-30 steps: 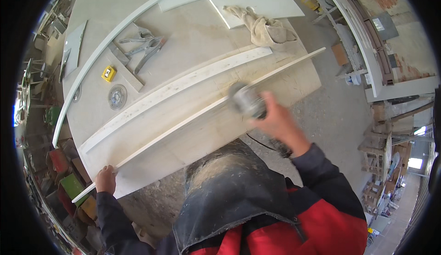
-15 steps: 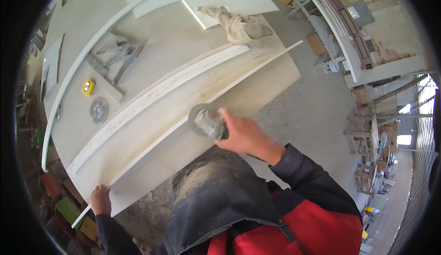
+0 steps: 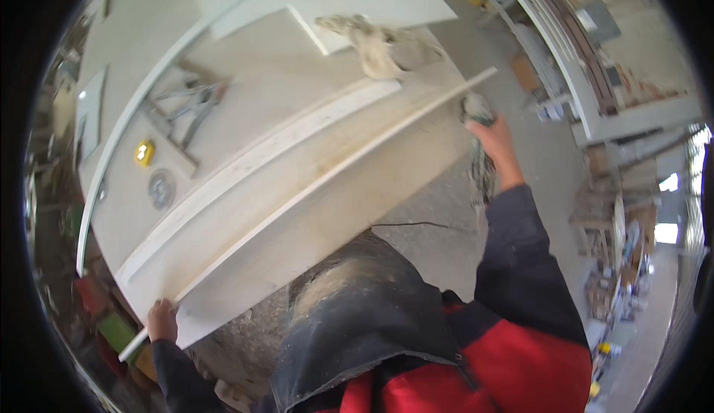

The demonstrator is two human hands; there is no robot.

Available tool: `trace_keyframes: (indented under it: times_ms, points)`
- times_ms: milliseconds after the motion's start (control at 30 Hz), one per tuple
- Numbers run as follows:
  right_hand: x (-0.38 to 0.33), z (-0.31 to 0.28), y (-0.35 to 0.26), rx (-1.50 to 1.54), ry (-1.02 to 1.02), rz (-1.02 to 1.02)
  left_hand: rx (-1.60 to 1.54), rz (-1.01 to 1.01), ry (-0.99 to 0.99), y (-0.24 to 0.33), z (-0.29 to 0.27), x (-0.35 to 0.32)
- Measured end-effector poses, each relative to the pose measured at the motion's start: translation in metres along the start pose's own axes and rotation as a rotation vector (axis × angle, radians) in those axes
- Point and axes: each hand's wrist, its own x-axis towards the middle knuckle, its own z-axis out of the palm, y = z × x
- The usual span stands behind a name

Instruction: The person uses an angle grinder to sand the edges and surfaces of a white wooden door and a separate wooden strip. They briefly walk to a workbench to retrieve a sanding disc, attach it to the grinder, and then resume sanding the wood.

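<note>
A long thin white strip [image 3: 282, 208] runs diagonally over the pale board, its two ends sticking out past the board's edges. At the strip's near left end, my left hand [image 3: 163, 321] is closed around it. Out by the strip's far right end, my right hand [image 3: 494, 145] grips what looks like an angle grinder [image 3: 477, 107], blurred by motion. I cannot tell whether the tool touches the strip. Below that hand, a blurred length of cord [image 3: 482, 175] hangs down.
Beyond the strip lie a wider white slat [image 3: 260, 162], a round disc [image 3: 161, 189], a yellow tape measure [image 3: 144, 153], metal clamps [image 3: 197, 112] and a crumpled beige cloth [image 3: 379, 45]. A long curved white edging [image 3: 123, 130] borders the left. Dark cable [image 3: 409, 224] crosses the floor.
My right hand has carried the grinder from the middle of the strip to its far right end. My left hand keeps its hold at the near left end.
</note>
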Motion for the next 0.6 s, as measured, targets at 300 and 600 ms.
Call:
trace_keyframes:
  times_ms: [300, 600]
  points:
    - [-0.208, 0.143, -0.113, 0.178, -0.455, -0.4, 0.063, 0.073, -0.068, 0.007, -0.017, 0.018]
    - [-0.341, 0.245, -0.247, -0.303, -1.033, -0.886, -0.017, 0.202, 0.063, 0.013, -0.019, 0.02]
